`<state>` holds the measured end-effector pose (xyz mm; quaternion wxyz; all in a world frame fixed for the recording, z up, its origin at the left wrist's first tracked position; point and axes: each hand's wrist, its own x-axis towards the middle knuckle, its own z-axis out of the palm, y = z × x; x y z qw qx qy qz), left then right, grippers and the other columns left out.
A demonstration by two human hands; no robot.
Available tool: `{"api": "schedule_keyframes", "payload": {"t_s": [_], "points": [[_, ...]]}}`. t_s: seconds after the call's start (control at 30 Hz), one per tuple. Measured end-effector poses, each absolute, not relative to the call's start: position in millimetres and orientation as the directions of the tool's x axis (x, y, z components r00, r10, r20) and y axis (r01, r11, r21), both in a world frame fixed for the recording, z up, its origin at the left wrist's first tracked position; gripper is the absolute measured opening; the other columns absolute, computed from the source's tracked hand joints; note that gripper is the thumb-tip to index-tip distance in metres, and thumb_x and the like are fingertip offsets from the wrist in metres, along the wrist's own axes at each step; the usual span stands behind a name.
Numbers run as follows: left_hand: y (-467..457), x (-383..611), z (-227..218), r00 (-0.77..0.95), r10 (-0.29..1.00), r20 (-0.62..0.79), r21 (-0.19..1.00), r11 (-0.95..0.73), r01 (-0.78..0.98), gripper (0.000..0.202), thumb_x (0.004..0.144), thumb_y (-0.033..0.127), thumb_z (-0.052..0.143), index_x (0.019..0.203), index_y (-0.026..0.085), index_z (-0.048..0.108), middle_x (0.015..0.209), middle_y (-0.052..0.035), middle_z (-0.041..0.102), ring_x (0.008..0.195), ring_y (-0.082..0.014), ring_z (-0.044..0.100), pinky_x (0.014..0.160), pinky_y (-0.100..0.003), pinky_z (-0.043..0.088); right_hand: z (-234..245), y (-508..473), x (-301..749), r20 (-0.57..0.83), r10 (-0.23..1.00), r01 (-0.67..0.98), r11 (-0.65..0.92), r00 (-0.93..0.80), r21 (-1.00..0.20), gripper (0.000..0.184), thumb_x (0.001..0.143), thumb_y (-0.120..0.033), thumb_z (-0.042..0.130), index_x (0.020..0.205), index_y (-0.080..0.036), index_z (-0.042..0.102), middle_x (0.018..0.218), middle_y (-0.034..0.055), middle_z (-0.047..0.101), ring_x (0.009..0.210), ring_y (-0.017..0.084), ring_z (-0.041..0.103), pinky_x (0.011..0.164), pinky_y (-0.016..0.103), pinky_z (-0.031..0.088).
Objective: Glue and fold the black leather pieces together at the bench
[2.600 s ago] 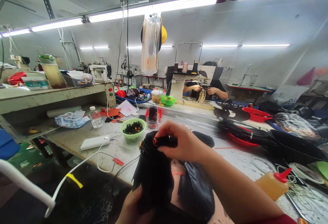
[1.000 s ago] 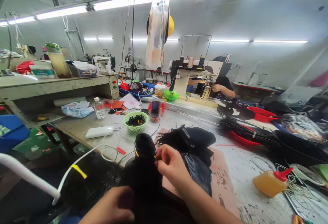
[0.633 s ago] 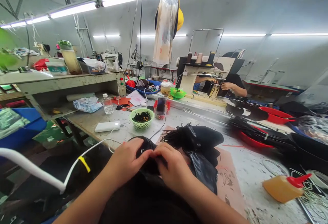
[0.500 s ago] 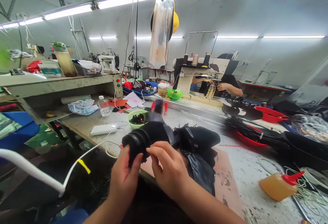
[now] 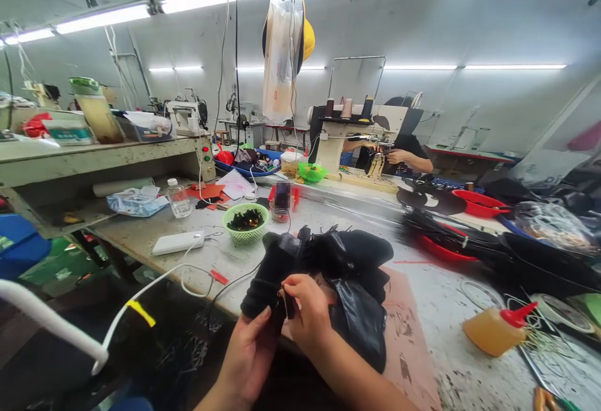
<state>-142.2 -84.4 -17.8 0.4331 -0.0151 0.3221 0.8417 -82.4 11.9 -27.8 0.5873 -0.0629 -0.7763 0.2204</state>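
My left hand point(image 5: 251, 351) grips the lower end of a black fabric piece point(image 5: 272, 270) with a ribbed cuff, held over the near edge of the worktable point(image 5: 154, 245). My right hand point(image 5: 305, 311) pinches the same piece at its side, fingers closed together. Behind my hands lies a heap of black fabric and shiny black material point(image 5: 361, 286) on a brown mat point(image 5: 410, 342).
A green basket point(image 5: 245, 223) of small dark parts, a white power bank point(image 5: 177, 242) with its cable, a water bottle point(image 5: 178, 199) and a phone point(image 5: 282, 197) stand on the table. An orange squeeze bottle point(image 5: 493, 329) lies at right. Another person works at a sewing machine point(image 5: 357, 135) behind.
The black piece has dropped from in front of me toward the table edge and turned. My right hand has gone from a loose hold to pinching its side.
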Motion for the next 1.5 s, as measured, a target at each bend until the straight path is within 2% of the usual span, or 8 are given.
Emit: {"api": "schedule_keyframes", "payload": {"t_s": [0.27, 0.37, 0.43, 0.57, 0.67, 0.87, 1.23, 1.5], "points": [[-85, -127, -40, -0.546, 0.669, -0.505, 0.534, -0.254, -0.806, 0.028, 0.071, -0.007, 0.055, 0.085, 0.015, 0.064, 0.078, -0.0061, 0.073, 0.075, -0.0152, 0.070, 0.075, -0.026, 0.054, -11, 80, -85, 0.859, 0.501, -0.039, 0.861, -0.103, -0.507, 0.011, 0.084, -0.010, 0.045, 0.080, -0.020, 0.049, 0.078, 0.0043, 0.059, 0.068, 0.015, 0.060, 0.059, 0.027, 0.050], [-99, -143, -64, -0.436, 0.722, -0.537, 0.650, 0.025, -0.760, 0.010, 0.071, 0.016, 0.068, 0.080, 0.014, 0.064, 0.074, -0.0067, 0.072, 0.068, -0.0171, 0.068, 0.069, -0.027, 0.053, -10, 84, -88, 0.868, 0.471, -0.084, 0.869, -0.159, -0.487, 0.011, 0.082, -0.010, 0.046, 0.080, -0.020, 0.050, 0.079, 0.0033, 0.061, 0.069, 0.014, 0.062, 0.059, 0.026, 0.051], [-111, -166, -70, -0.367, 0.759, -0.538, 0.792, 0.306, -0.528, 0.027, 0.065, 0.039, 0.072, 0.070, 0.014, 0.064, 0.058, -0.0043, 0.067, 0.053, -0.0173, 0.062, 0.053, -0.026, 0.047, -14, 77, -90, 0.880, 0.440, -0.130, 0.876, -0.176, -0.464, 0.012, 0.082, -0.009, 0.046, 0.081, -0.020, 0.050, 0.080, 0.0034, 0.061, 0.071, 0.014, 0.063, 0.060, 0.026, 0.052], [-121, -208, -33, -0.710, 0.691, -0.134, 0.875, 0.419, 0.243, 0.027, 0.060, 0.038, 0.072, 0.048, 0.019, 0.056, 0.045, 0.0026, 0.054, 0.049, -0.0169, 0.051, 0.052, -0.026, 0.039, -20, 58, -91, 0.901, 0.394, -0.212, 0.879, -0.181, -0.427, 0.018, 0.081, -0.005, 0.045, 0.086, -0.021, 0.051, 0.083, 0.0040, 0.060, 0.073, 0.014, 0.062, 0.059, 0.026, 0.052], [-99, -211, 18, -0.744, 0.598, 0.297, 0.906, 0.070, 0.418, 0.016, 0.063, 0.028, 0.070, 0.077, 0.022, 0.068, 0.087, -0.0028, 0.068, 0.090, -0.0242, 0.057, 0.084, -0.027, 0.040, -12, 50, -90, 0.918, 0.339, -0.266, 0.883, -0.206, -0.386, 0.020, 0.081, -0.004, 0.046, 0.087, -0.022, 0.053, 0.082, 0.0036, 0.061, 0.073, 0.014, 0.062, 0.059, 0.026, 0.052], [-53, -196, 49, -0.395, 0.916, 0.077, 0.994, -0.040, 0.102, 0.018, 0.059, 0.019, 0.071, 0.076, 0.016, 0.073, 0.070, -0.0022, 0.070, 0.076, -0.0241, 0.060, 0.073, -0.030, 0.045, 7, 46, -94, 0.937, 0.223, -0.314, 0.899, -0.271, -0.305, 0.019, 0.082, -0.008, 0.049, 0.086, -0.023, 0.060, 0.076, 0.0028, 0.062, 0.065, 0.013, 0.060, 0.054, 0.023, 0.051], [-54, -184, 31, -0.528, 0.845, 0.082, 0.991, -0.127, -0.049, 0.018, 0.066, 0.028, 0.071, 0.080, 0.018, 0.075, 0.071, -0.0016, 0.071, 0.074, -0.0202, 0.060, 0.069, -0.025, 0.044, 6, 37, -93, 0.842, 0.370, -0.199, 0.860, -0.392, -0.470, 0.018, 0.083, -0.007, 0.043, 0.087, -0.021, 0.054, 0.117, 0.0135, 0.057, 0.100, 0.021, 0.062, 0.075, 0.033, 0.055], [-51, -175, 30, -0.552, 0.833, 0.042, 0.988, -0.117, -0.102, 0.018, 0.064, 0.032, 0.071, 0.071, 0.016, 0.075, 0.056, 0.0004, 0.065, 0.059, -0.0150, 0.053, 0.057, -0.022, 0.039, 6, 32, -96, 0.893, 0.303, -0.074, 0.936, -0.332, -0.345, 0.021, 0.085, -0.007, 0.038, 0.097, -0.020, 0.051, 0.080, 0.0077, 0.071, 0.071, 0.018, 0.070, 0.061, 0.025, 0.056]]}}
